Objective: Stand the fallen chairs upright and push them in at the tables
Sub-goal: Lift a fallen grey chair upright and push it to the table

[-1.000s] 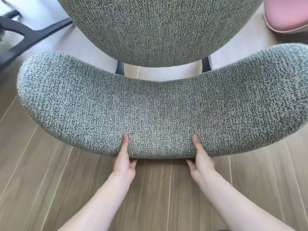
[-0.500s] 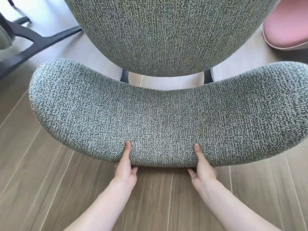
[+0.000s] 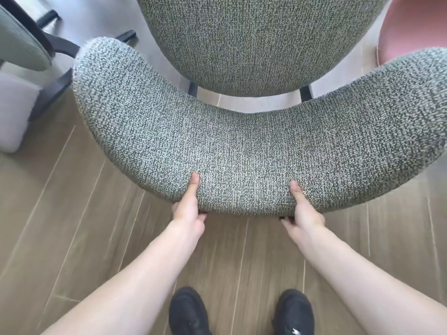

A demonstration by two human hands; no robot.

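A grey-green tweed chair stands upright in front of me, its curved backrest (image 3: 254, 151) nearest and its round seat (image 3: 256, 39) beyond. My left hand (image 3: 188, 209) grips the backrest's lower edge left of centre, thumb on the fabric and fingers curled underneath. In the same way, my right hand (image 3: 303, 211) grips the edge right of centre. Two dark struts join backrest and seat. The chair's legs are hidden.
A pale green chair (image 3: 19, 42) with a black frame (image 3: 55, 66) stands at the upper left, above a pale block (image 3: 14, 112). A pink seat (image 3: 416, 27) sits at the upper right. Wood-plank floor (image 3: 72, 213) lies around me, my black shoes (image 3: 239, 313) below.
The chair has shifted away from me and to the right. Both hands keep the same grip. The green chair, the pale block and my shoes have come into view.
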